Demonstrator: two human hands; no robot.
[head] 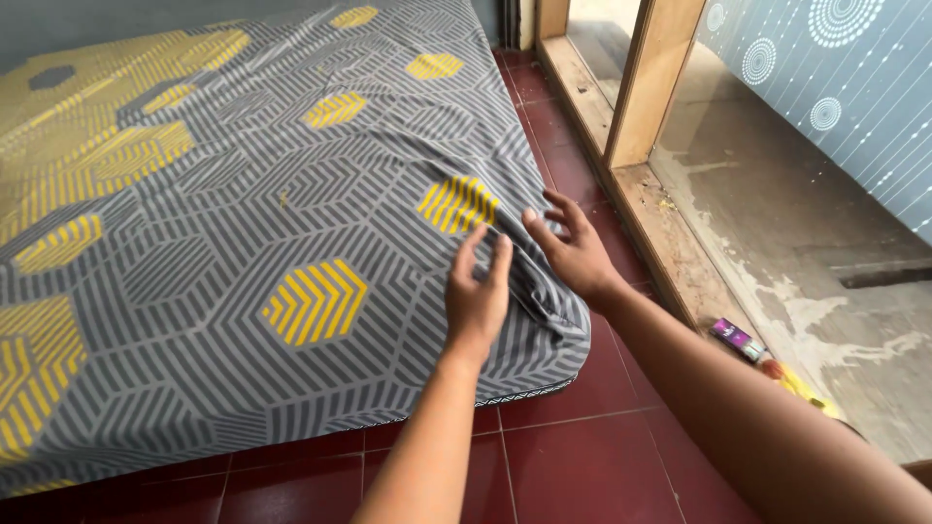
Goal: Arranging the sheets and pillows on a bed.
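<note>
Across the left and middle of the view, a low mattress covered in a grey striped fabric sheet with yellow hexagon patches (243, 223) is lying on a dark red tiled floor (582, 456), its near right corner pointing toward the person. Over that corner the left hand (478, 296) is reaching, palm down, fingers loosely spread and slightly curled, with the fingertips (473, 241) hovering at or just touching the sheet beside a yellow patch; whether they are pressing the cloth cannot be told. Just to its right the right hand (575, 254) is hanging above the bunched fold of sheet at the mattress edge, fingers spread open and gripping nothing. The cloth between the two hands is gathering into a ridge running down to the corner. Further right, a wooden door frame and sill (641, 107) is bordering a stained concrete floor (777, 204). Near the sill, a small purple packet (736, 339) is lying beside a yellow scrap (801, 386).
</note>
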